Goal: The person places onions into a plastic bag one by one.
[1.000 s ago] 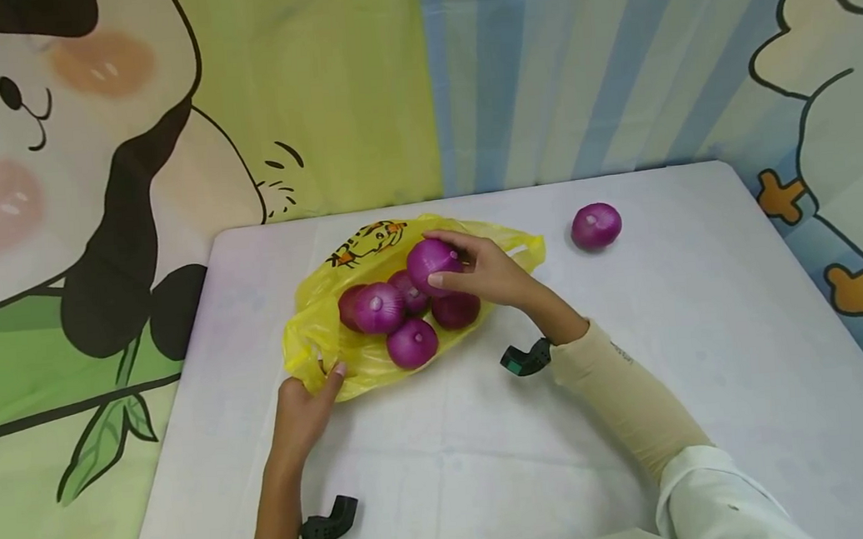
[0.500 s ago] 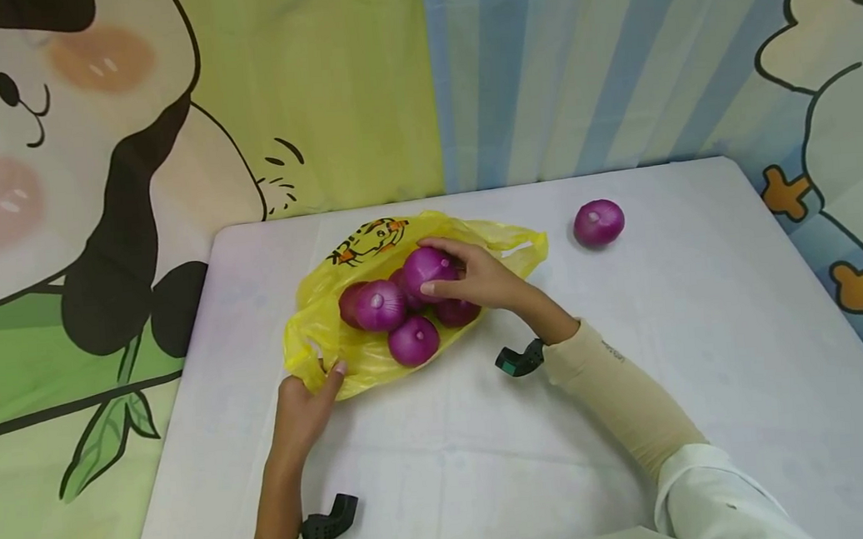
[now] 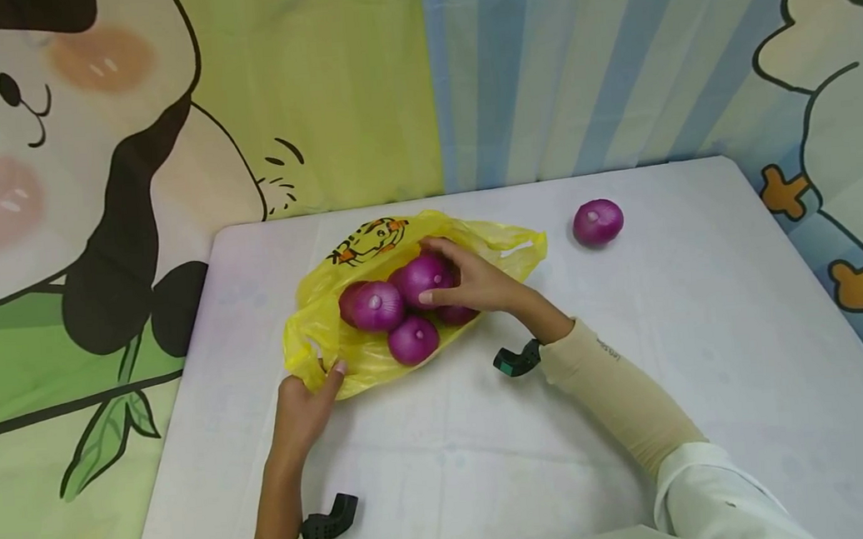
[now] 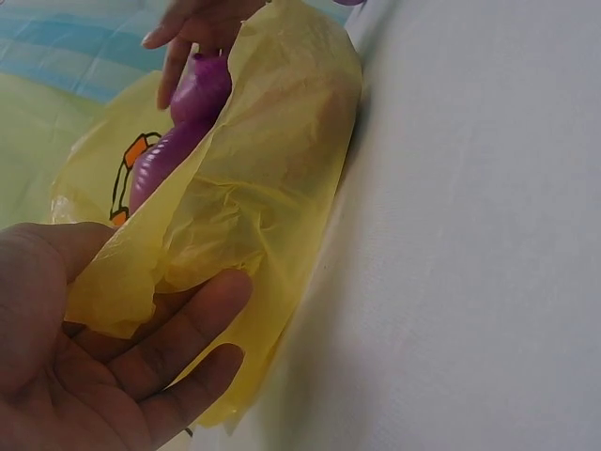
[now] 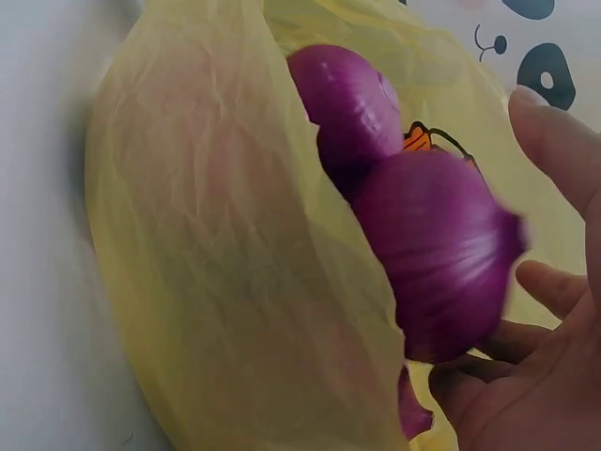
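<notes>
A yellow plastic bag (image 3: pixel 356 371) lies with its mouth spread, several purple onions inside. My left hand (image 3: pixel 306 408) pinches the bag's near left edge between thumb and fingers; the left wrist view shows the thin film (image 4: pixel 122 282) in that grip. Over the pile, my right hand (image 3: pixel 481 278) is at the uppermost onion (image 3: pixel 426 276). In the right wrist view, its thumb stands apart from this onion (image 5: pixel 437 254) and the fingers lie loosely spread beside it; whether a fingertip touches is hard to tell. Part of the pile is hidden under the hand.
One more onion (image 3: pixel 598 223) sits by itself at the back right of the white table (image 3: pixel 565 460). Behind the table's far edge hangs a backdrop (image 3: pixel 359 91) with cartoon animals. Black wrist cameras (image 3: pixel 331 519) are worn on both arms.
The uppermost onion has come down and slightly left onto the others. My right hand has followed it a little and its grip has loosened. The left hand stays put on the bag.
</notes>
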A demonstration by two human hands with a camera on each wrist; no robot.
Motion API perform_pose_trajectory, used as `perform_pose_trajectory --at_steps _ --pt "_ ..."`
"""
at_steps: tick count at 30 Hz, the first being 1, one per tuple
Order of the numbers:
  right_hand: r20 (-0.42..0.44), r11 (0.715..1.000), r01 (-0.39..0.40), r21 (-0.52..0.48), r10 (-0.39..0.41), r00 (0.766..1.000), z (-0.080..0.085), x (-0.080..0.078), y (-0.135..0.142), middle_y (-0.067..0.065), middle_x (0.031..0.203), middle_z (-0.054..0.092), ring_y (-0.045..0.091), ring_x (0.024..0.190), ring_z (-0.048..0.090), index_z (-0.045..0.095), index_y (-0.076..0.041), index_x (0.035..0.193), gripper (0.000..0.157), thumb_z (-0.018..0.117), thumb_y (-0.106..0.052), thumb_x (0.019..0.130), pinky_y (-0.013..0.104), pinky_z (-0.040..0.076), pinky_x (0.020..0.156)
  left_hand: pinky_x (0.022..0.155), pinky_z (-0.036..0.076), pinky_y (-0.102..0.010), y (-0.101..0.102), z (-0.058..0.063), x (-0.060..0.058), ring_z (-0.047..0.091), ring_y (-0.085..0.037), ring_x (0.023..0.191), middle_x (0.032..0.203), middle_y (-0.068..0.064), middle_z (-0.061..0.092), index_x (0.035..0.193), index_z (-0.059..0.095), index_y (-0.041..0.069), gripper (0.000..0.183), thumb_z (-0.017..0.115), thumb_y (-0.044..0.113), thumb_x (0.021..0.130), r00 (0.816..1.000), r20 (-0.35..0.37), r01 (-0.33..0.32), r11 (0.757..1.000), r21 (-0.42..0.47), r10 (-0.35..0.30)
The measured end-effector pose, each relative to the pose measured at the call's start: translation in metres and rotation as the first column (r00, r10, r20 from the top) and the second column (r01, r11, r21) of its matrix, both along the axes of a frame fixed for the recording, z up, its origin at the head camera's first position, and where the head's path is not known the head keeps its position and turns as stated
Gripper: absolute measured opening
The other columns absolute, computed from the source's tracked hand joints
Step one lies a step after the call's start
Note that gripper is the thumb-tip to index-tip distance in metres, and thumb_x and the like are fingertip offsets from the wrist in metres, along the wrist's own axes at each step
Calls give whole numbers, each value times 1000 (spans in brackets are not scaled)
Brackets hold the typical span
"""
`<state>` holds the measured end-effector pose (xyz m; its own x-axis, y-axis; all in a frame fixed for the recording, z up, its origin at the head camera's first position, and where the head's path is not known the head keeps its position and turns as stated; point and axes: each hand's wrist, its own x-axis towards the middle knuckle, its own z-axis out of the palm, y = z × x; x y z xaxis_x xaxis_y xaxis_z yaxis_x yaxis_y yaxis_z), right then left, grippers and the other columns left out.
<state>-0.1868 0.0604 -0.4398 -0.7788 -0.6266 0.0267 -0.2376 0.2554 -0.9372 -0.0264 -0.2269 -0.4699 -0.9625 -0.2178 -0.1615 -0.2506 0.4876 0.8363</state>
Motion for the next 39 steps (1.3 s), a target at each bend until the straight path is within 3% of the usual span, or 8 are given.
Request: perform_pose_trajectory --at_steps 8,19,27,32,36,39 --pt "-11 997 -16 -73 15 1000 0 2 5 7 151 36 28 141 29 31 -10 151 81 76 -28 86 42 30 109 59 42 -26 0 -3 0 49 -22 70 80 -11 54 103 58 0 40 66 37 93 1000 -13 1 1000 -1 -1" --pt "-61 988 -34 -153 25 998 0 6 13 20 146 39 38 134 37 38 -6 147 70 74 -14 87 51 32 106 57 42 -26 1 -2 0 48 -22 69 78 -10 52 103 57 0 41 66 39 92 1000 12 0 1000 -3 0" --pt "-79 991 -4 -136 -7 997 8 12 21 7 148 41 31 138 33 43 -9 145 64 73 -11 88 45 28 109 58 42 -25 1 -2 -1 49 -22 70 80 -11 52 105 57 0 43 66 40 92 1000 1 4 1000 1 -4" --pt "-77 993 -2 -121 -8 997 21 18 26 15 149 39 27 139 32 42 -2 144 62 70 -4 89 45 27 110 58 42 -25 1 -2 -1 49 -22 70 79 -11 52 104 57 -1 41 66 38 92 1000 -3 2 1000 4 -2" --pt "-74 991 -7 -135 -3 997 38 26 28 22 146 40 31 138 34 42 6 141 59 69 -2 89 45 27 110 58 42 -25 2 -2 -2 49 -22 70 80 -11 52 105 57 -1 43 66 39 92 1000 11 -4 1000 0 4" --pt "-75 988 -7 -156 -5 997 31 22 30 20 145 42 34 137 35 42 6 141 59 69 -3 89 43 27 110 58 42 -26 2 -2 -2 49 -22 70 79 -11 52 105 57 -1 43 66 39 92 1000 13 -6 1000 4 6"
